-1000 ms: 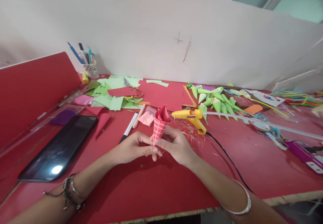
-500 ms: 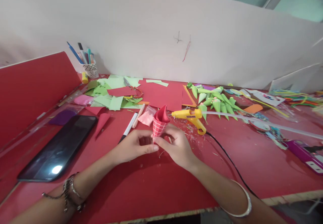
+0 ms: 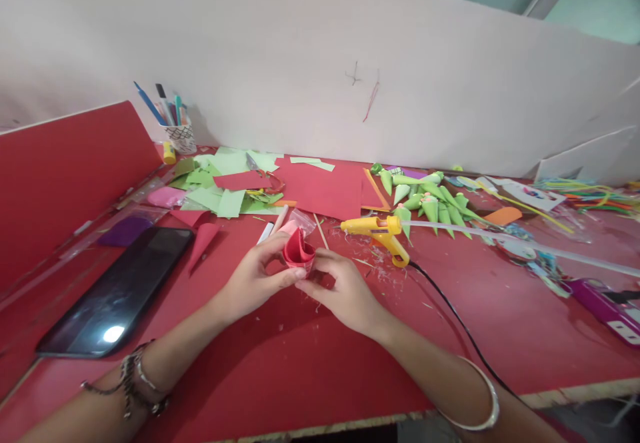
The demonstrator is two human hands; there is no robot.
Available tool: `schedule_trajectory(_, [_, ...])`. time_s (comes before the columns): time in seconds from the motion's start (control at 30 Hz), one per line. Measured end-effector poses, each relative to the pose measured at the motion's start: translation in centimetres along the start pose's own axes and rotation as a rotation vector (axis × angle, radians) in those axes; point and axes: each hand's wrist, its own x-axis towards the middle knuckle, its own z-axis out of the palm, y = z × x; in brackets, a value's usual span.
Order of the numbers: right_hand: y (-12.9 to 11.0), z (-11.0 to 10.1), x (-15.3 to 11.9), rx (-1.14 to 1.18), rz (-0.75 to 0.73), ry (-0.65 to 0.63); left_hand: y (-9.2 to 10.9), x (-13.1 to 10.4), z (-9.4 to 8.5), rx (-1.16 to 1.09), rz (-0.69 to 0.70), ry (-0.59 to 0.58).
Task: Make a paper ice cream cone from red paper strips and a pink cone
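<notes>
A red paper cone (image 3: pixel 299 251) with a rolled, open top is held between both hands, its mouth tipped toward me. My left hand (image 3: pixel 257 275) grips its left side between thumb and fingers. From the right, my right hand (image 3: pixel 345 290) has its fingers and thumb closed around the lower part. The cone's tip is hidden by the hands. Just right of them lies a yellow glue gun (image 3: pixel 377 231) with a long clear glue stick in its back. Behind the cone lie a small pink packet (image 3: pixel 303 220) and a white marker (image 3: pixel 265 232), partly covered.
A black phone (image 3: pixel 117 290) and a red paper cone (image 3: pixel 203 242) lie at left. Green paper scraps (image 3: pixel 215 200), scissors (image 3: pixel 273 182) and red sheets (image 3: pixel 325 186) are behind. Green cones (image 3: pixel 430 200) are heaped back right. A pen cup (image 3: pixel 181 138) stands by the wall. The glue gun's cord (image 3: pixel 455 320) runs rightward.
The cone has shifted slightly left and tipped its mouth toward me. My left hand has moved up from below onto its side. A thin stick behind it has come into view.
</notes>
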Motion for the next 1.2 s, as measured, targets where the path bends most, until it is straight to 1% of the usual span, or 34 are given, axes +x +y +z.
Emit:
schedule_trajectory(0.13, [-0.05, -0.01, -0.06, -0.016, 0.013, -0.003, 0.19, 0.04, 0.06, -0.026, -0.014, -0.014])
schedule_trajectory(0.3, [-0.02, -0.04, -0.08, -0.003, 0.016, 0.000, -0.09, -0.07, 0.24, -0.199, -0.038, 0.015])
schedule_trajectory(0.4, [0.01, -0.04, 0.01, -0.003, -0.003, -0.004, -0.19, -0.13, 0.27, -0.204, -0.037, 0.004])
schedule_trajectory(0.53, [-0.09, -0.05, 0.07, -0.015, -0.009, 0.010, -0.04, -0.18, 0.27, -0.154, 0.001, -0.006])
schedule_trajectory(0.7, [0.20, -0.08, -0.10, -0.020, -0.018, 0.033, 0.20, -0.31, 0.29, 0.020, 0.170, 0.029])
schedule_trajectory(0.8, [0.40, -0.11, -0.15, -0.022, -0.040, 0.049, 0.36, -0.37, 0.29, 0.064, 0.238, 0.037])
schedule_trajectory(1.07, [0.11, -0.22, 0.02, 0.012, -0.038, 0.042, 0.67, -0.36, 0.33, 0.108, 0.265, 0.020])
schedule_trajectory(1.13, [0.20, -0.14, -0.03, 0.005, -0.046, 0.053, 0.69, -0.39, 0.38, 0.132, 0.278, 0.043])
schedule_trajectory(1.2, [0.40, 0.01, -0.11, 0.013, -0.054, 0.093, 0.75, -0.42, 0.41, 0.198, 0.300, 0.089])
